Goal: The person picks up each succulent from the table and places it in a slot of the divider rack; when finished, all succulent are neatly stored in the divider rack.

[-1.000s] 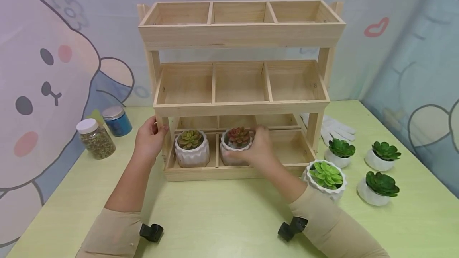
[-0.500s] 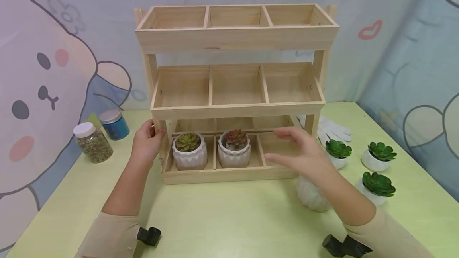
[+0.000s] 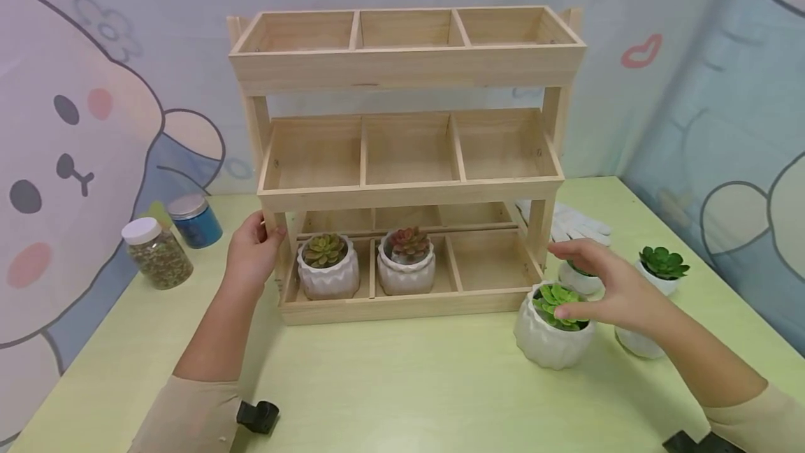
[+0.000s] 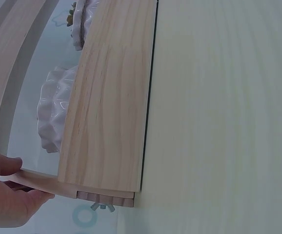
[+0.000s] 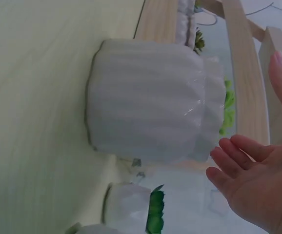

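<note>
A three-tier wooden plant shelf (image 3: 402, 72) stands on the table, each tier split into compartments. My left hand (image 3: 253, 254) grips its left side post at the bottom tier; the left wrist view shows thumb and fingers around the wood. In the bottom tier, a potted green succulent (image 3: 328, 278) sits in the left compartment and a potted red succulent (image 3: 405, 275) in the middle one. At the shelf's front right corner stands a white pot with a bright green succulent (image 3: 550, 344). Over it hovers my right hand (image 3: 622, 292), thumb and fingers spread. The right wrist view shows a gap between fingers and pot (image 5: 146, 97).
Small white pots with dark green succulents (image 3: 663, 264) stand at the right, partly behind my right hand. White gloves (image 3: 578, 222) lie behind them. A jar of tan granules (image 3: 157, 257) and a blue jar (image 3: 196, 222) stand left of the shelf.
My right hand has let go of the red succulent's pot, leaving it in the middle compartment, and moved right to the bright green succulent. The left hand keeps its grip on the post.
</note>
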{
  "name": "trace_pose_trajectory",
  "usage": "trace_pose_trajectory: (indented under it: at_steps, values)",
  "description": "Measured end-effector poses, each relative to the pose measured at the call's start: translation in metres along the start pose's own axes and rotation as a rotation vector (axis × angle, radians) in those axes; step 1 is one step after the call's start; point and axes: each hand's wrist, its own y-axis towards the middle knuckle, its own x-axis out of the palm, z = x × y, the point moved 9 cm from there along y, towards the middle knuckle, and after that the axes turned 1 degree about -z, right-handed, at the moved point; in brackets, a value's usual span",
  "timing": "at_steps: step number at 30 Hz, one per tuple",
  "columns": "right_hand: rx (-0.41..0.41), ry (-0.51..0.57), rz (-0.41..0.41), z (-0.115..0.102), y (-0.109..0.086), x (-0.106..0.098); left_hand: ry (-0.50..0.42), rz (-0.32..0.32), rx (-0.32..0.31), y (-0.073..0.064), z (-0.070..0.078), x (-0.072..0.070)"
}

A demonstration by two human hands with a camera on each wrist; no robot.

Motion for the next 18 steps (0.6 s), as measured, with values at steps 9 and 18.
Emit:
trace_pose_trajectory:
  at_steps: [9,18]
  values:
    - [0.024,0.041,-0.101,0.024,-0.02,0.014,0.009,0.002,-0.004,0.0,0.0,0.0]
    - [0.176,0.044,-0.106,0.047,-0.026,0.025,0.008,0.001,-0.012,0.0,-0.001,0.0]
